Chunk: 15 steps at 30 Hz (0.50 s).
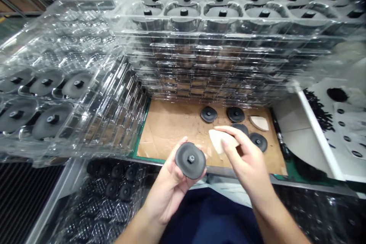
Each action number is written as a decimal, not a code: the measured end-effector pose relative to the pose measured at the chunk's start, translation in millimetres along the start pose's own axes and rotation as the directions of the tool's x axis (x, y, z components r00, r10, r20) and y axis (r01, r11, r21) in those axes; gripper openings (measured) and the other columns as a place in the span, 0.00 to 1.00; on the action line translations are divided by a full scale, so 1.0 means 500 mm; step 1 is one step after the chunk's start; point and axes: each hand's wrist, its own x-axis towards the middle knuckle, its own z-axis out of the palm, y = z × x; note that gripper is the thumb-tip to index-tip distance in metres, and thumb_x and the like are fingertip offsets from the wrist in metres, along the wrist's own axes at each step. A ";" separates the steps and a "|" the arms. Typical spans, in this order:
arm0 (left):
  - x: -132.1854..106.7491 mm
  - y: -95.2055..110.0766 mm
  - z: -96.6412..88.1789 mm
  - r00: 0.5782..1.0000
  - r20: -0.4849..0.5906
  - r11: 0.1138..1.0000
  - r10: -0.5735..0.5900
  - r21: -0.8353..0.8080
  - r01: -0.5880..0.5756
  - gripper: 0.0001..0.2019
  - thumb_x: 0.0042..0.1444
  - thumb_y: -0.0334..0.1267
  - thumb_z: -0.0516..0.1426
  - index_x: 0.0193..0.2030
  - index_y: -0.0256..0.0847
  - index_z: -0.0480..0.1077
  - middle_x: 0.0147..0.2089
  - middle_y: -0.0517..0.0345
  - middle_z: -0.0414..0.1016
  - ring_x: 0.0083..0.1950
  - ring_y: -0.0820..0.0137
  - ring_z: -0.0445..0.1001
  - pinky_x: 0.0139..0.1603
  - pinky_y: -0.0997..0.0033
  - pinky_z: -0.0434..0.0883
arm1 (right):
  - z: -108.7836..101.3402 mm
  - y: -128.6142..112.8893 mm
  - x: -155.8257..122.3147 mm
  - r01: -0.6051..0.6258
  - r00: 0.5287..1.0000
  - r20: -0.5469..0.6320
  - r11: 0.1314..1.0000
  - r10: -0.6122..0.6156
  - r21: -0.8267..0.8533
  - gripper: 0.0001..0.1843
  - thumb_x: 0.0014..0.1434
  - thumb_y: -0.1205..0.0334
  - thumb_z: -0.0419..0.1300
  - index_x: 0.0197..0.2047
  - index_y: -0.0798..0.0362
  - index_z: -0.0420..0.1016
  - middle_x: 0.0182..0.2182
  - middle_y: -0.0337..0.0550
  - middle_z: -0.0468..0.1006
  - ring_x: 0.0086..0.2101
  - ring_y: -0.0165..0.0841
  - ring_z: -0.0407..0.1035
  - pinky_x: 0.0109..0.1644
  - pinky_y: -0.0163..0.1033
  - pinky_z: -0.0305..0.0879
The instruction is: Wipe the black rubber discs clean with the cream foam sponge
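My left hand point(168, 192) is closed round the edge of a black rounded disc point(184, 167) with a short central stub and a metal insert, its stub side facing up. Just to the right, my right hand point(250, 162) pinches a flat white triangular pad point(219, 141) with curved edges, held apart from the disc. Beyond the hands, several similar black discs lie on brown paper point(168, 122), among them one disc point(208, 114) at the back and another disc point(258, 142) at the right. A second white pad point(259, 122) rests near the paper's right side.
Tall stacks of clear plastic trays point(228, 42) filled with black discs stand behind the paper, and another tray stack point(94, 103) stands at the left. A white bin point(320, 133) borders the right side. Below the table edge, a lower tray point(100, 198) holds more discs.
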 end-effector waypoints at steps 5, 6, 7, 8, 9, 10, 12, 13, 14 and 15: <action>0.004 -0.006 -0.004 0.996 -0.079 0.993 0.028 0.115 -0.018 0.23 0.43 0.40 0.67 0.48 0.42 0.73 0.47 0.52 0.78 0.48 0.65 0.75 0.49 0.72 0.72 | -0.013 -0.124 -0.022 0.400 0.879 0.241 0.911 -0.411 0.097 0.13 0.62 0.70 0.49 0.47 0.57 0.70 0.37 0.47 0.78 0.37 0.35 0.70 0.42 0.41 0.66; 0.004 -0.006 -0.003 0.993 -0.111 0.992 0.034 0.127 -0.020 0.23 0.43 0.39 0.67 0.49 0.43 0.73 0.47 0.53 0.78 0.48 0.65 0.75 0.48 0.73 0.72 | -0.009 -0.131 -0.022 0.387 0.857 0.329 0.917 -0.396 0.094 0.12 0.62 0.71 0.48 0.44 0.56 0.71 0.36 0.45 0.78 0.35 0.35 0.70 0.41 0.40 0.65; 0.004 -0.006 -0.001 0.990 -0.133 0.991 0.039 0.132 -0.021 0.23 0.42 0.39 0.68 0.48 0.44 0.73 0.46 0.54 0.78 0.46 0.66 0.76 0.46 0.73 0.73 | -0.005 -0.133 -0.019 0.373 0.846 0.381 0.924 -0.374 0.079 0.12 0.62 0.71 0.48 0.43 0.56 0.71 0.36 0.45 0.78 0.35 0.35 0.69 0.40 0.40 0.65; 0.004 -0.005 0.001 0.989 -0.142 0.991 0.040 0.132 -0.021 0.22 0.40 0.39 0.68 0.45 0.43 0.74 0.42 0.55 0.79 0.42 0.68 0.76 0.42 0.75 0.73 | 0.000 -0.133 -0.014 0.373 0.848 0.384 0.926 -0.365 0.056 0.13 0.63 0.70 0.47 0.43 0.56 0.72 0.36 0.45 0.78 0.34 0.35 0.69 0.39 0.41 0.64; 0.004 -0.005 0.005 0.989 -0.142 0.992 0.036 0.127 -0.018 0.19 0.39 0.39 0.69 0.41 0.41 0.76 0.36 0.58 0.79 0.37 0.70 0.76 0.38 0.77 0.73 | 0.004 -0.132 -0.010 0.385 0.868 0.330 0.923 -0.371 0.025 0.13 0.63 0.70 0.47 0.43 0.56 0.71 0.35 0.46 0.77 0.34 0.36 0.69 0.39 0.41 0.63; 0.003 -0.004 0.008 0.991 -0.132 0.993 0.028 0.118 -0.012 0.16 0.38 0.39 0.69 0.36 0.40 0.77 0.30 0.60 0.77 0.32 0.74 0.75 0.35 0.80 0.72 | 0.007 -0.131 -0.007 0.403 0.885 0.256 0.915 -0.389 -0.001 0.14 0.63 0.70 0.46 0.45 0.58 0.71 0.35 0.47 0.77 0.33 0.36 0.68 0.38 0.42 0.63; 0.001 0.002 0.015 0.995 -0.100 0.994 0.015 0.105 -0.004 0.12 0.37 0.36 0.69 0.31 0.39 0.77 0.25 0.63 0.75 0.27 0.77 0.72 0.33 0.82 0.71 | 0.003 -0.129 -0.007 0.437 0.882 0.194 0.899 -0.430 0.007 0.14 0.62 0.70 0.46 0.46 0.61 0.70 0.33 0.49 0.76 0.33 0.37 0.67 0.39 0.43 0.61; 0.000 0.007 0.017 0.995 -0.095 0.994 0.016 0.107 -0.006 0.13 0.36 0.35 0.70 0.33 0.40 0.77 0.27 0.63 0.76 0.29 0.77 0.73 0.35 0.81 0.71 | -0.003 -0.127 -0.012 0.455 0.863 0.224 0.890 -0.452 0.043 0.14 0.62 0.70 0.46 0.46 0.60 0.70 0.33 0.48 0.76 0.33 0.36 0.66 0.39 0.42 0.61; -0.001 0.012 0.018 0.996 -0.093 0.994 0.020 0.108 -0.009 0.17 0.34 0.34 0.71 0.36 0.42 0.77 0.31 0.62 0.78 0.32 0.76 0.75 0.38 0.81 0.72 | -0.012 -0.124 -0.018 0.465 0.839 0.280 0.882 -0.467 0.079 0.13 0.62 0.71 0.47 0.45 0.59 0.70 0.32 0.45 0.76 0.32 0.35 0.66 0.38 0.40 0.61; -0.002 0.017 0.018 0.996 -0.082 0.994 0.019 0.110 -0.010 0.23 0.31 0.34 0.72 0.39 0.44 0.77 0.35 0.61 0.79 0.36 0.74 0.76 0.41 0.79 0.72 | -0.023 -0.119 -0.025 0.458 0.820 0.336 0.883 -0.463 0.097 0.12 0.61 0.72 0.48 0.44 0.57 0.70 0.31 0.43 0.76 0.31 0.33 0.66 0.37 0.39 0.60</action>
